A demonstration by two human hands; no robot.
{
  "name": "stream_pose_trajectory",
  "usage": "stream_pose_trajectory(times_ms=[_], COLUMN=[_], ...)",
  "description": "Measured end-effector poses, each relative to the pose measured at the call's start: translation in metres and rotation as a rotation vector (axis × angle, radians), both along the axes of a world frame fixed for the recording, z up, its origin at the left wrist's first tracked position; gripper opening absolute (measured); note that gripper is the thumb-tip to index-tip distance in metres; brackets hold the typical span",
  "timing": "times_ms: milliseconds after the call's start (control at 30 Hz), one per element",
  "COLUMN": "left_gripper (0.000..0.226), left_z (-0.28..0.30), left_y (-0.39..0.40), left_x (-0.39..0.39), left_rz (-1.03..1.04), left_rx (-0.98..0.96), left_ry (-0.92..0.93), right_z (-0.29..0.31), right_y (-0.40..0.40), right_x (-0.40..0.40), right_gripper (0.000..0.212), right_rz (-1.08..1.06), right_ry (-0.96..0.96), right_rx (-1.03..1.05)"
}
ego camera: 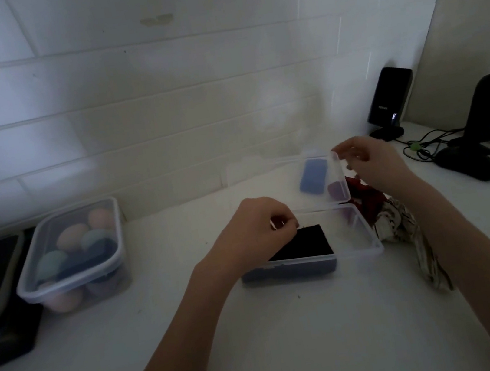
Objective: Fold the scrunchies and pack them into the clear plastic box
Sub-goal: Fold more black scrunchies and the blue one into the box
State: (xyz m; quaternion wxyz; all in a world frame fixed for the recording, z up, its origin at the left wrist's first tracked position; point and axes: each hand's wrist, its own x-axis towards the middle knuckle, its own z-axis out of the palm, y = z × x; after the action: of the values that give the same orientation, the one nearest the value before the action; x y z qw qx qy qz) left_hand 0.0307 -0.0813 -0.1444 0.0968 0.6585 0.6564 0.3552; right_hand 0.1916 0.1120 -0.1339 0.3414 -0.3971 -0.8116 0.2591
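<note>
Clear plastic box (368,232): sits open on the white countertop (260,341) at the middle of the scene, its hinged see-through lid (333,191) tipped up and back toward twelve o'clock.
Black folded scrunchie (304,243): lies flat inside the box, filling the nine o'clock half; the three o'clock half shows bare floor.
Left hand (257,231): fingers curled down over the nine o'clock corner of the black scrunchie, fingertips pinching its edge inside the box.
Right hand (374,166): raised at the lid's far three o'clock corner, fingers loosely bent; whether it grips the lid edge or only touches it, I cannot tell.
Blue folded scrunchie (314,178): seen through the raised lid, on the counter behind the box at twelve o'clock.
Red scrunchie (369,198): bunched just beside the box at two o'clock, partly under the right wrist.
Pale patterned scrunchie (402,225): crumpled against the box's three o'clock wall, trailing toward five o'clock under the forearm.
Lidded clear tub of pastel sponges (73,258): well apart at nine o'clock, closed.
Black speaker (390,100): stands upright at two o'clock against the tiled wall, cables trailing beside it.
</note>
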Motion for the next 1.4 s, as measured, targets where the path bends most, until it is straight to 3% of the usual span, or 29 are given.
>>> stream_pose_trajectory(times_ms=[133, 233, 333, 400, 467, 600, 867, 933, 1033, 1200, 1300, 1400], left_gripper=[0.012, 0.012, 0.012, 0.012, 0.013, 0.013, 0.013, 0.014, 0.024, 0.077, 0.073, 0.033], left_z=[0.001, 0.000, -0.002, -0.003, -0.004, -0.004, -0.005, -0.003, 0.007, 0.022, 0.021, 0.019], left_y=[-0.001, 0.000, 0.001, 0.001, 0.001, 0.001, 0.003, 0.003, 0.002, 0.002, -0.003, -0.002], left_x=[-0.001, -0.001, -0.001, -0.002, -0.003, -0.003, -0.003, -0.003, -0.002, -0.011, -0.019, -0.021], left_rz=[-0.005, -0.004, -0.011, -0.010, -0.010, -0.002, 0.000, 0.010, 0.012, -0.130, -0.259, -0.157], left_rx=[0.021, -0.002, -0.038, -0.039, -0.041, -0.056, -0.028, -0.005, -0.020, -0.216, -0.119, 0.000], left_ry=[-0.054, -0.071, -0.073, -0.077, -0.079, -0.095, -0.098, -0.221, -0.625, -1.387, -1.508, -1.384], right_z=[-0.017, -0.031, -0.038, -0.040, -0.045, -0.044, 0.008, 0.021, 0.040, 0.062, 0.058, 0.050], right_y=[0.004, 0.007, 0.008, 0.007, 0.004, 0.001, -0.022, -0.036, -0.059, -0.098, -0.110, -0.113], right_x=[-0.014, -0.022, -0.028, -0.029, -0.025, -0.015, -0.015, -0.020, -0.025, -0.034, -0.039, -0.043], right_gripper=[0.034, 0.040, 0.038, 0.033, 0.024, 0.016, 0.014, 0.014, 0.016, 0.019, 0.023, 0.028], right_rz=[0.177, 0.226, 0.125, 0.033, -0.022, -0.136, 0.018, 0.083, 0.189, 0.528, 0.742, 0.781], right_ry=[-0.166, -0.421, -0.464, -0.460, -0.342, 0.155, 0.441, 0.488, 0.465, 0.253, -0.010, -0.155], right_rx=[-0.039, -0.120, -0.173, -0.091, 0.037, 0.068, 0.255, 0.268, 0.368, 0.358, 0.272, 0.284])
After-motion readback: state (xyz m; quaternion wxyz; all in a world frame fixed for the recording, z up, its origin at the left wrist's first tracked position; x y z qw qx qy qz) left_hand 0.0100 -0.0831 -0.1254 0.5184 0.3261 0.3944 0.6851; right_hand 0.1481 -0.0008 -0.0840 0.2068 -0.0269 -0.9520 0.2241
